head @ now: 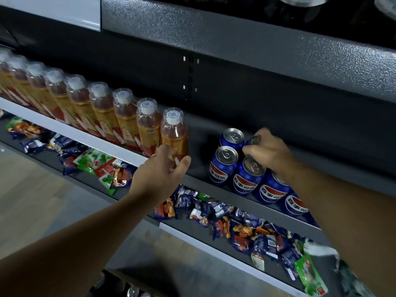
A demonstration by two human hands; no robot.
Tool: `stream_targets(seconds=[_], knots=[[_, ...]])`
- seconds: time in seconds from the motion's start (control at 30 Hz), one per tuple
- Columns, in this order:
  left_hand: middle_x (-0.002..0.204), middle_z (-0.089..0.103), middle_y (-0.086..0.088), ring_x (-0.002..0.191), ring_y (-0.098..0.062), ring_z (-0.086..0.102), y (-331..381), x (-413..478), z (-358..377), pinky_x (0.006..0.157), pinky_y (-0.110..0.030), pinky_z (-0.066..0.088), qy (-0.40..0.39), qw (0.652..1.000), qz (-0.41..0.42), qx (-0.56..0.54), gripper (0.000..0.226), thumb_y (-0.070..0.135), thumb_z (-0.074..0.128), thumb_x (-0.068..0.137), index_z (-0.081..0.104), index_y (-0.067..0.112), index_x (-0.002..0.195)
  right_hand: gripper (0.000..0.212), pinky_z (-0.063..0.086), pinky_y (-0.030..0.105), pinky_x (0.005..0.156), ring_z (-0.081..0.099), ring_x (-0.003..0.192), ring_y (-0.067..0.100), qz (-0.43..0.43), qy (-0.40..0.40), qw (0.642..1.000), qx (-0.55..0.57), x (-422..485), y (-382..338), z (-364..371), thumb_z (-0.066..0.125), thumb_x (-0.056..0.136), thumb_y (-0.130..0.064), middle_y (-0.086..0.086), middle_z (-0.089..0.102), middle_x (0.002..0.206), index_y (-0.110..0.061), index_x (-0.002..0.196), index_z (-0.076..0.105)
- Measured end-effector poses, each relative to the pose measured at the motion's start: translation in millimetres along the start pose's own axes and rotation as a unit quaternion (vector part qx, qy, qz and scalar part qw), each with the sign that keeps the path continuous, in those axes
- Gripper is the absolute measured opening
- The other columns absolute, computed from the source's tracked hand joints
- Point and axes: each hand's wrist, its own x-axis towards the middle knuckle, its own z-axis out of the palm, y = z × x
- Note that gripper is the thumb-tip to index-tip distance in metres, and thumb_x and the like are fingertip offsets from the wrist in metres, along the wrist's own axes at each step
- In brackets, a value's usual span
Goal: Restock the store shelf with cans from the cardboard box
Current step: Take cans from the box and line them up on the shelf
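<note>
Several blue cola cans [222, 166] stand in two rows on the dark shelf [201, 133], right of a row of orange tea bottles. My right hand [267, 152] reaches over the cans and grips the top of a rear can [255, 139] with curled fingertips. My left hand [162, 174] holds the lower part of the rightmost tea bottle [174, 133], thumb on its right side. At the bottom edge, can tops show inside the cardboard box [120, 275].
Tea bottles [100, 108] line the shelf front to the left. The shelf below carries scattered snack packets [246, 230]. A textured grey shelf front [235, 35] overhangs above. Bare shelf lies between the last bottle and the cans.
</note>
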Motion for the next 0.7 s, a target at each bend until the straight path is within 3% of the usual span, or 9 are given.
stream_targets(seconds=[0.27, 0.43, 0.7], knots=[[0.097, 0.068, 0.002, 0.084, -0.021, 0.066, -5, -5, 3, 0.074, -0.042, 0.058, 0.000, 1.000, -0.005, 0.007, 0.049, 0.070, 0.038, 0.091, 0.044, 0.025, 0.112, 0.050, 0.053, 0.045, 0.088, 0.058, 0.101, 0.029, 0.007, -0.015, 1.000, -0.022, 1, -1, 2, 0.066, 0.085, -0.041, 0.009, 0.055, 0.115, -0.023, 0.124, 0.041], [0.099, 0.068, 0.002, 0.087, -0.021, 0.066, -1, -5, 3, 0.076, -0.044, 0.058, 0.001, 1.000, 0.002, -0.002, 0.054, 0.071, 0.038, 0.090, 0.045, 0.025, 0.117, 0.055, 0.049, 0.041, 0.087, 0.053, 0.106, 0.030, 0.001, -0.009, 0.999, -0.038, 1, -1, 4, 0.065, 0.086, -0.040, 0.009, 0.042, 0.126, -0.023, 0.132, 0.040], [0.094, 0.066, 0.004, 0.081, -0.018, 0.064, 0, -12, 1, 0.071, -0.040, 0.058, 0.004, 1.000, -0.001, 0.015, 0.047, 0.068, 0.039, 0.091, 0.044, 0.025, 0.111, 0.063, 0.047, 0.040, 0.086, 0.053, 0.112, 0.031, -0.004, 0.009, 0.998, -0.055, 1, 2, 6, 0.061, 0.087, -0.050, 0.010, 0.043, 0.134, -0.025, 0.140, 0.036]])
